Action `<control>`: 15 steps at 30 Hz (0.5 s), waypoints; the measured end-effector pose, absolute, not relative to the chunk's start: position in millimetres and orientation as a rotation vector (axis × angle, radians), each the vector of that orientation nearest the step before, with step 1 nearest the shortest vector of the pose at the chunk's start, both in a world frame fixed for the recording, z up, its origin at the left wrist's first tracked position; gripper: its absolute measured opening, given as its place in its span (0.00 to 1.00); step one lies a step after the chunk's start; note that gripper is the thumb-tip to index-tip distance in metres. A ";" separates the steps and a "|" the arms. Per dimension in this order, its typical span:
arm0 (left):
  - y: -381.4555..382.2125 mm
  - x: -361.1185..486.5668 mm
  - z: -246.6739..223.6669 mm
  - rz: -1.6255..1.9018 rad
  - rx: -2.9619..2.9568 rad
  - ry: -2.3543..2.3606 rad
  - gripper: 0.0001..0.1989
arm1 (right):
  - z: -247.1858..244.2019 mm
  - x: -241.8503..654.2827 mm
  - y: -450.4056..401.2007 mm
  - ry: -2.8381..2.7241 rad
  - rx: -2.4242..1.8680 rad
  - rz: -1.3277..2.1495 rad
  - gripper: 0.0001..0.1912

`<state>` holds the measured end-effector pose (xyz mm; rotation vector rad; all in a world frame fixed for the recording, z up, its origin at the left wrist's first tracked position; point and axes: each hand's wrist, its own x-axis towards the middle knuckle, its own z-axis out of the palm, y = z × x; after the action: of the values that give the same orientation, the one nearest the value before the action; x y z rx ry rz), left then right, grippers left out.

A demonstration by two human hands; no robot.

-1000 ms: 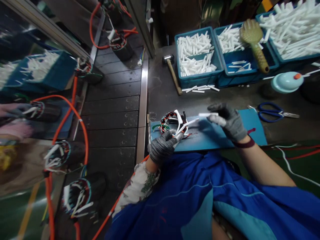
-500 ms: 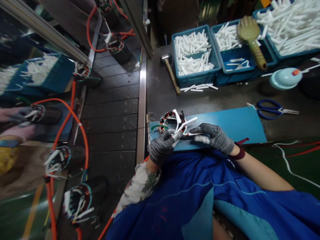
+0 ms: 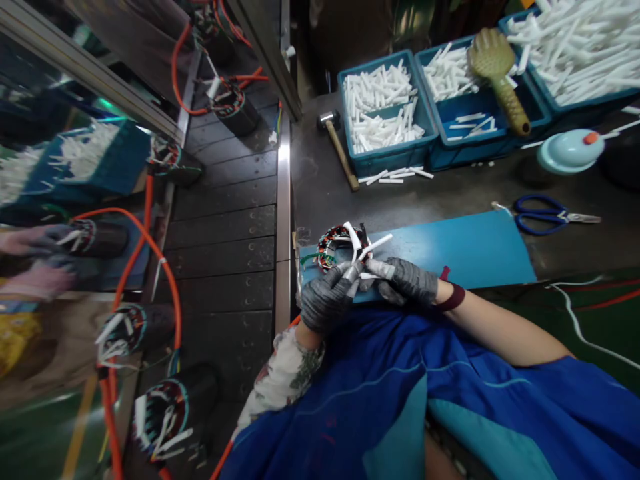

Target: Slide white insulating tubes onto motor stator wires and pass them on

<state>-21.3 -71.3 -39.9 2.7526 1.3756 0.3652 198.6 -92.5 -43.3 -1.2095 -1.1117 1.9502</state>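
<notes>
A motor stator [image 3: 326, 248] with copper windings and green lacing lies at the left end of the blue mat [image 3: 465, 250]. White insulating sleeves [image 3: 379, 247] stick up from its wire leads. My left hand [image 3: 327, 300], in a grey glove, is closed at the stator's near edge, its fingertips pinching a lead. From the right, my right hand [image 3: 407, 280], gloved too, has thumb and fingers pressed together on a short white sleeve [image 3: 369, 275] beside the left fingertips. The fingers partly hide the wire ends there.
Blue bins [image 3: 390, 155] of cut white sleeves line the back, with a yellowish scoop [image 3: 500, 73] on one. A hammer [image 3: 343, 150], scissors [image 3: 543, 215] and a light-blue lidded container [image 3: 570, 152] lie around. Left, a slatted conveyor [image 3: 225, 247] carries stators with orange cables; a co-worker's gloved hands [image 3: 45, 260] work beyond.
My right hand has moved left, bringing its fingertips in against my left fingertips at the stator's leads. My left hand stays almost in place. The view has shifted slightly.
</notes>
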 end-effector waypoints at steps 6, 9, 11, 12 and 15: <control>-54.1 -15.6 -24.9 0.149 2.744 1.308 0.35 | -70.8 252.3 -100.6 -0.635 -1.292 1.728 0.41; -41.7 -6.8 -33.8 -0.028 2.697 1.244 0.26 | -91.8 268.9 -104.2 -0.454 -1.274 1.763 0.39; -35.1 -7.3 -38.4 -0.029 2.729 1.197 0.21 | -98.2 272.0 -105.6 -0.410 -1.245 1.762 0.38; -32.3 -10.4 -39.2 -0.007 2.763 1.147 0.20 | -99.0 272.2 -105.7 -0.391 -1.230 1.761 0.38; -24.1 -29.5 -34.1 0.063 2.849 0.994 0.19 | -96.1 271.7 -104.5 -0.340 -1.186 1.805 0.37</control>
<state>-29.5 -24.1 -34.1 2.8491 0.9940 0.0632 271.7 -104.5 -96.1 -1.1860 -0.3402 1.8050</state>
